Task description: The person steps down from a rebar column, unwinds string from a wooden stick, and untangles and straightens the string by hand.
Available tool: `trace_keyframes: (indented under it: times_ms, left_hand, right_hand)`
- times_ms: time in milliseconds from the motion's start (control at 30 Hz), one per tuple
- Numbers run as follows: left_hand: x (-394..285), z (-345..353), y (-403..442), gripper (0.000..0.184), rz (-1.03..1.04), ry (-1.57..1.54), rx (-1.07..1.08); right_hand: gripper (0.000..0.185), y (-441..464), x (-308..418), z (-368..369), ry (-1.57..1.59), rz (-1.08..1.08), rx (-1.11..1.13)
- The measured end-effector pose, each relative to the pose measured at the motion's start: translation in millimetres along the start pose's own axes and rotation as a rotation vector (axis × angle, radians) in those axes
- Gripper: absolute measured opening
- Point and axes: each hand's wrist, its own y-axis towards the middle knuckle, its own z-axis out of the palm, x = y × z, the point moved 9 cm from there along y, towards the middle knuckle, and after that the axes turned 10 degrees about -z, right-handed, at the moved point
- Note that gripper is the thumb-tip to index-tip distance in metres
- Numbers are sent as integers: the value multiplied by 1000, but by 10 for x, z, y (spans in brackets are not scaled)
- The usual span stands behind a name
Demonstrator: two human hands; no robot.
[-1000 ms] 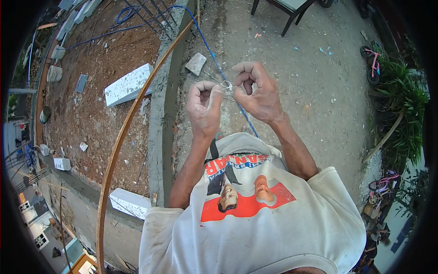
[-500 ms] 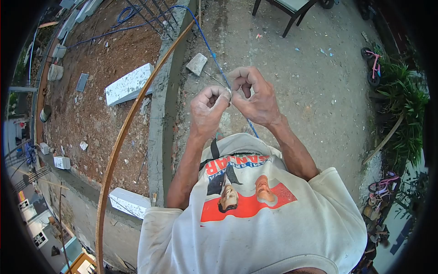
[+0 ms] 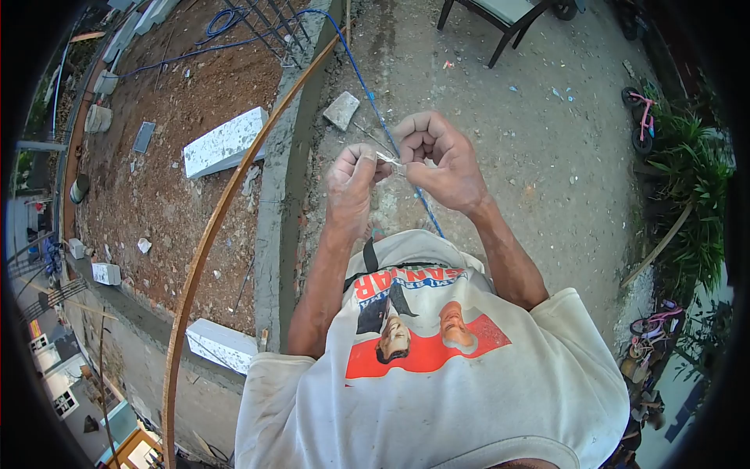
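Note:
My left hand (image 3: 351,181) is raised in front of my chest, its thumb and fingers pinched on one end of a small whitish, shiny strand (image 3: 390,160). My right hand (image 3: 444,164) pinches the other end between thumb and forefinger, its remaining fingers curled. The strand looks thin and crumpled or twisted; I cannot tell whether it is string or plastic. Below and behind the hands runs a blue hose or rope (image 3: 364,87), apart from the fingers as far as I can see.
A long curved wooden strip (image 3: 209,232) arcs along my left. Beyond it, a low cement wall (image 3: 275,195) borders soil with white blocks (image 3: 224,143). A grey block (image 3: 341,111) lies ahead, a dark-legged chair (image 3: 500,30) farther off. Plants (image 3: 687,184) line the right.
My hands have drawn slightly apart, so the whitish strand now shows between them. My right fingers are curled more. The view has shifted slightly.

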Motion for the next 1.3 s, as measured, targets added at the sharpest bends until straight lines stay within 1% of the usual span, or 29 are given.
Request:
trace_keyframes:
  times_ms: [33,67,100,167,200,233,267,300,333,367,400,433,500,567,600,667,733,800,833,900,1033,1100,1133,1167,1267,1300]
  left_hand:
    - [-16,-4,-9,17,-1,0,0]
    - [-39,-10,-24,16,1,-76,9]
    - [-70,-10,-45,15,4,-154,16]
    - [-131,-54,-49,15,17,-123,13]
    - [-167,-63,-50,14,26,-90,14]
    - [-187,-67,-50,14,27,-90,12]
    - [-221,-77,-50,14,39,-1,-22]
    - [-260,-70,-53,13,50,88,-53]
    - [-279,-34,-57,13,49,88,-50]
    - [-377,31,-81,14,134,195,-60]
    - [-461,84,-108,14,222,303,-70]
    - [-450,78,-95,14,224,302,-70]
    - [-497,56,-118,15,322,481,-139]
    - [-497,26,-129,15,304,474,-145]
    - [-505,21,-123,15,288,468,-145]
    - [-492,-1,-116,14,261,467,-158]
    - [-463,-11,-122,13,222,407,-165]
    - [-415,-58,-95,15,229,372,-170]
    - [-414,-19,-88,15,244,368,-135]
    - [-388,-32,-83,14,215,419,-170]
    - [-387,48,-49,14,187,332,-109]
    - [-419,93,-45,13,149,392,-96]
    - [-409,77,-33,14,150,371,-111]
    - [-437,97,-22,14,171,373,-120]
    - [-475,148,13,15,227,417,-126]
    - [-501,145,18,15,247,416,-133]
  right_hand:
    - [40,0,-4,46,29,12,61]
    - [40,-7,-11,87,57,24,121]
    - [40,-8,-26,53,56,26,123]
    - [37,12,-104,-12,106,76,99]
    - [37,34,-76,6,108,76,102]
    - [35,70,5,13,41,39,103]
    - [32,91,63,22,-27,3,102]
    - [32,99,55,45,-29,4,100]
    - [28,98,18,114,-21,25,151]
    - [24,84,-18,173,-13,45,203]
    - [24,71,-39,177,-15,45,201]
    - [22,53,-98,187,-10,78,201]
    - [20,25,-163,208,-3,111,206]
    - [18,8,-199,196,-165,113,232]
    - [18,-24,-202,211,-170,109,226]
    - [14,-26,-227,208,-255,141,295]
    - [10,-49,-229,194,-188,165,262]
    - [10,-63,-262,192,-122,60,213]
    - [10,-56,-243,157,-148,44,190]
    - [9,-89,-171,279,-189,-53,336]
    - [10,-77,-241,204,-254,-33,295]
    - [16,-59,-423,-81,-29,195,-53]
    - [27,-21,-371,-72,73,99,-72]
    - [27,-3,-337,-65,79,82,-59]
    - [28,-60,-320,184,-80,121,290]
    - [28,-54,-296,193,-80,103,300]
